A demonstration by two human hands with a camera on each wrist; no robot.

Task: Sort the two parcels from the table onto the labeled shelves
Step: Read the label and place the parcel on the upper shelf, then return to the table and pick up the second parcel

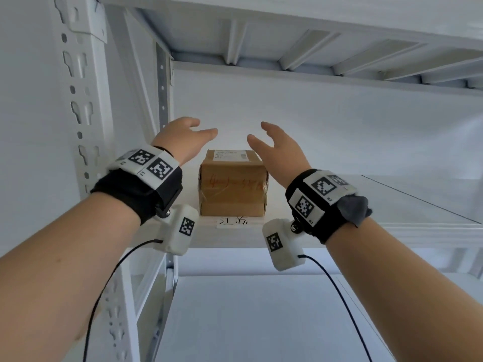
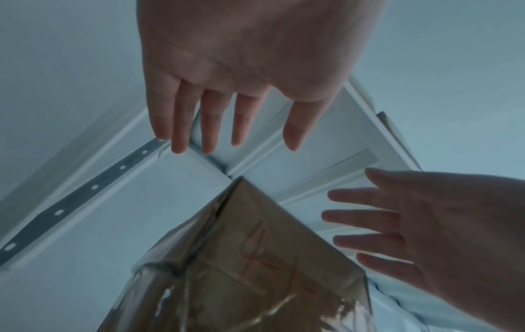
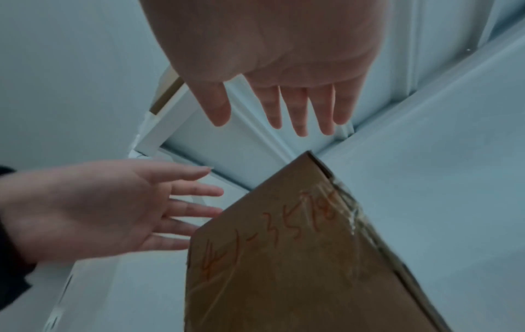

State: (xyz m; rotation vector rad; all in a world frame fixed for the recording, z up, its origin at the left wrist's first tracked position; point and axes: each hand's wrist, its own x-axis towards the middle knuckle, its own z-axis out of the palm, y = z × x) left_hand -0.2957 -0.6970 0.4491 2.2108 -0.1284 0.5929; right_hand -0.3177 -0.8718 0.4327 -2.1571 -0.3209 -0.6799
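On the white shelf (image 1: 392, 231), near its front edge, stands a brown cardboard parcel (image 1: 233, 186). It sits upright and straight, just behind a small paper label (image 1: 233, 221) with two handwritten characters, which is fixed to the front lip of the shelf. On the front face of the parcel there is an orange handwritten number under clear tape, and on its top lies a white shipping sticker (image 1: 230, 154).

Both hands are raised above the parcel and touch nothing. The left hand (image 1: 183, 138) is to the left of the parcel, its fingers straight and a little spread, and the right hand (image 1: 277, 147) is to the right, in the same way, with the thumb standing away from the fingers. Between the two hands there is a clear gap, and neither one holds the parcel; the wrist views show this also, with the box corner below the loose fingers.

Each wrist carries a black band with printed square markers and a white camera block with a black cable. At the left stands the perforated upright (image 1: 81, 100) of the rack.
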